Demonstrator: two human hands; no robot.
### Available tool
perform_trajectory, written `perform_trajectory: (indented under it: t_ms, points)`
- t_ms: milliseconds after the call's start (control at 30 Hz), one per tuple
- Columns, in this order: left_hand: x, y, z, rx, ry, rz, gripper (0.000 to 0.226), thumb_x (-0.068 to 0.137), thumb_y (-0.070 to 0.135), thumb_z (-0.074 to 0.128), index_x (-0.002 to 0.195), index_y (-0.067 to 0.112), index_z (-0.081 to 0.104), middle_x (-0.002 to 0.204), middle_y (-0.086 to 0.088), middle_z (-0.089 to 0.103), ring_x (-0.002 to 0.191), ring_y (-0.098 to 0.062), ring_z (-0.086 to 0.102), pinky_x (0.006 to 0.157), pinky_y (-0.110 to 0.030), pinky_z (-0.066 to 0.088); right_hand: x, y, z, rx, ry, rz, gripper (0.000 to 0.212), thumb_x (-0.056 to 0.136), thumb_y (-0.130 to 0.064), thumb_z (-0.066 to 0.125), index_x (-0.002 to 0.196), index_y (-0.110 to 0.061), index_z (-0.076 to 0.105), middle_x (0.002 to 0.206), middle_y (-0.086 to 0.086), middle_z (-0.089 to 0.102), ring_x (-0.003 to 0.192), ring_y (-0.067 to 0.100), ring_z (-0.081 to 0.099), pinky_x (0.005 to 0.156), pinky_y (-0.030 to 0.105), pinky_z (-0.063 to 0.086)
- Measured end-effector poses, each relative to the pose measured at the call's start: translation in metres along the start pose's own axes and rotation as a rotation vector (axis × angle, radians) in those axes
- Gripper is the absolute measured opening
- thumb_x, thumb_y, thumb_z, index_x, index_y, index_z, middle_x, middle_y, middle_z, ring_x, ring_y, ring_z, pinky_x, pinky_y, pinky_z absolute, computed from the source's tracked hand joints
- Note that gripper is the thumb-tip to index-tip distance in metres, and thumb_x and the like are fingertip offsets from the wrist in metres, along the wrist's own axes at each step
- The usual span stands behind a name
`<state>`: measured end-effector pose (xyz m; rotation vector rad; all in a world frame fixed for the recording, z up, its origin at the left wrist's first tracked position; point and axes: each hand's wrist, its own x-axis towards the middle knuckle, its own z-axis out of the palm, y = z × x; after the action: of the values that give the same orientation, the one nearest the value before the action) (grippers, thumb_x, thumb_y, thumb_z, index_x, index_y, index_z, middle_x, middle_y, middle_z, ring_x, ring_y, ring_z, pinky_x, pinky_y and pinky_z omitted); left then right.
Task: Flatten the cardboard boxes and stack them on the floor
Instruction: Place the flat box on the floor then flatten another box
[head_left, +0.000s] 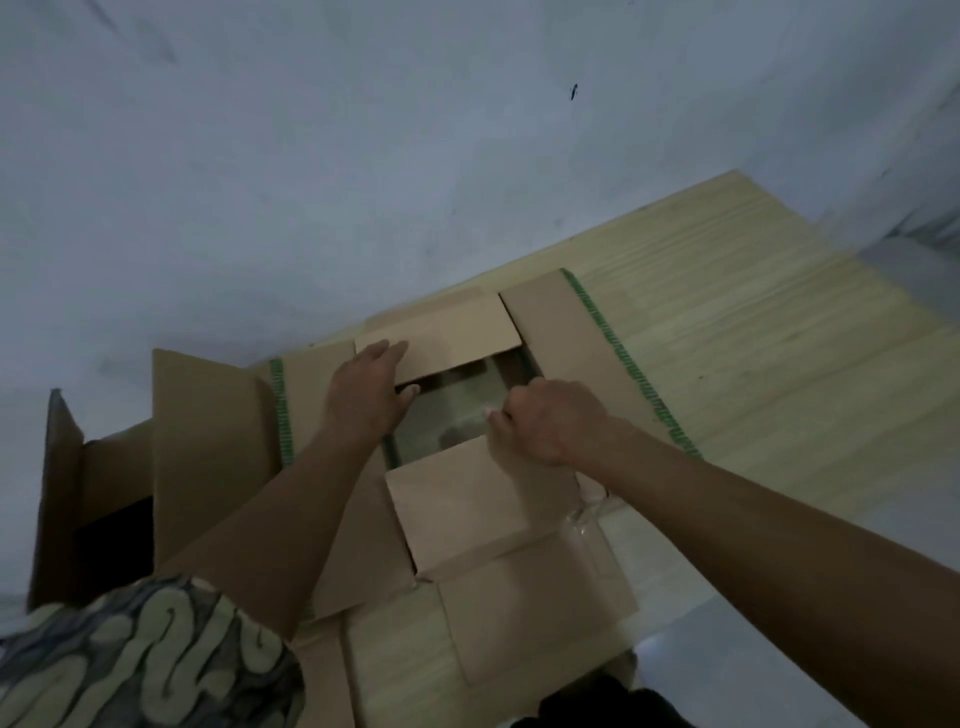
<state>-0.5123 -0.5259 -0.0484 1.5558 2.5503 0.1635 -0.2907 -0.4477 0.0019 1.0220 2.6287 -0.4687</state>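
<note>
A brown cardboard box (571, 332) with green-striped flap edges stands on the wooden table, its flaps spread open. My left hand (366, 395) lies on the far inner flap (457, 338), fingers over the top and thumb under its edge. My right hand (550, 421) is curled into a fist at the corner of the near inner flap (467, 504), gripping its edge. Through the gap between the flaps the inside of the box shows dark. A second open box (104, 493) stands to the left, partly behind my left forearm.
The light wooden table (779, 364) stretches away to the right. A grey-white wall (311, 156) rises behind the boxes. Clear tape hangs off the near right corner of the box (587, 514). My patterned sleeve (130, 660) fills the bottom left.
</note>
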Motion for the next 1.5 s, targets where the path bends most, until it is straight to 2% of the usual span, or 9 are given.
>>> perform_trajectory:
  t_ms: [167,367,500,600,700,833,967,1100,1500]
  points:
    - [0.016,-0.004,0.000,0.037,-0.095,0.089,0.057,0.094,0.040,0.059,0.146,0.021,0.045,0.152,-0.007,0.042,0.137,-0.026,0.041,0.107,-0.039,0.037,-0.019,0.004,-0.032,0.108,-0.421,0.013,0.062,0.100,-0.055,0.040,0.134,-0.007,0.057,0.137,0.013,0.054,0.119,0.030,0.055,0.088,0.033,0.042]
    - [0.023,0.000,-0.015,0.059,0.391,0.257,0.028,0.099,0.031,0.051,0.109,0.013,0.071,0.097,-0.010,0.073,0.078,-0.031,0.066,0.066,-0.036,0.049,-0.034,0.007,0.001,0.287,-0.726,0.034,0.054,0.093,-0.054,0.054,0.132,-0.017,0.062,0.138,0.011,0.057,0.125,0.032,0.054,0.090,0.031,0.047]
    - [0.046,-0.001,-0.029,0.157,0.499,0.192,0.018,0.092,0.026,0.057,0.102,0.013,0.063,0.094,-0.011,0.065,0.086,-0.032,0.059,0.072,-0.039,0.039,-0.043,0.004,0.029,0.292,-0.814,0.029,0.075,0.077,-0.070,0.060,0.133,-0.020,0.061,0.143,0.009,0.054,0.123,0.029,0.057,0.101,0.042,0.045]
    - [0.063,0.004,-0.030,0.162,0.573,0.161,0.016,0.084,0.016,0.062,0.097,0.011,0.057,0.100,-0.015,0.054,0.092,-0.032,0.051,0.074,-0.040,0.033,-0.048,0.003,0.047,0.154,-0.707,-0.023,0.077,0.089,-0.063,0.058,0.153,-0.024,0.038,0.159,0.002,0.034,0.143,0.025,0.036,0.115,0.040,0.032]
    - [0.078,0.001,-0.023,0.157,0.613,0.178,0.023,0.081,0.014,0.063,0.103,0.010,0.059,0.108,-0.016,0.053,0.099,-0.034,0.050,0.078,-0.042,0.034,-0.049,0.001,0.062,0.174,-0.600,-0.020,0.074,0.084,-0.068,0.062,0.147,-0.032,0.046,0.154,-0.004,0.043,0.139,0.021,0.041,0.113,0.039,0.035]
    - [0.095,-0.008,-0.007,0.121,0.349,0.154,0.071,0.087,0.037,0.065,0.146,0.011,0.037,0.154,-0.017,0.028,0.143,-0.037,0.025,0.107,-0.054,0.030,-0.052,0.012,0.080,0.165,-0.388,-0.047,0.081,0.067,-0.085,0.062,0.130,-0.034,0.063,0.131,-0.005,0.065,0.118,0.018,0.060,0.097,0.034,0.045]
    - [0.111,-0.010,0.015,0.099,0.132,0.150,0.091,0.083,0.057,0.063,0.152,0.016,0.021,0.162,-0.013,0.011,0.149,-0.034,0.010,0.114,-0.055,0.023,-0.056,0.022,0.102,0.048,-0.018,-0.155,0.079,0.064,-0.094,0.052,0.085,-0.021,0.074,0.077,-0.001,0.073,0.069,0.017,0.066,0.065,0.027,0.047]
    - [0.122,-0.012,0.038,0.081,0.013,0.169,0.069,0.091,0.050,0.055,0.147,0.015,0.035,0.153,-0.014,0.036,0.138,-0.033,0.035,0.105,-0.052,0.040,-0.054,0.025,0.131,-0.028,0.321,-0.173,0.082,0.063,-0.098,0.043,0.056,-0.019,0.063,0.049,-0.003,0.059,0.041,0.018,0.056,0.045,0.023,0.044]
    - [0.129,-0.016,0.051,-0.011,0.151,0.266,0.043,0.099,0.049,0.045,0.098,0.013,0.068,0.080,-0.019,0.066,0.071,-0.037,0.062,0.065,-0.040,0.049,-0.032,0.024,0.132,-0.061,0.364,-0.140,0.086,0.063,-0.098,0.036,0.046,-0.016,0.052,0.039,-0.003,0.047,0.034,0.018,0.036,0.046,0.019,0.023]
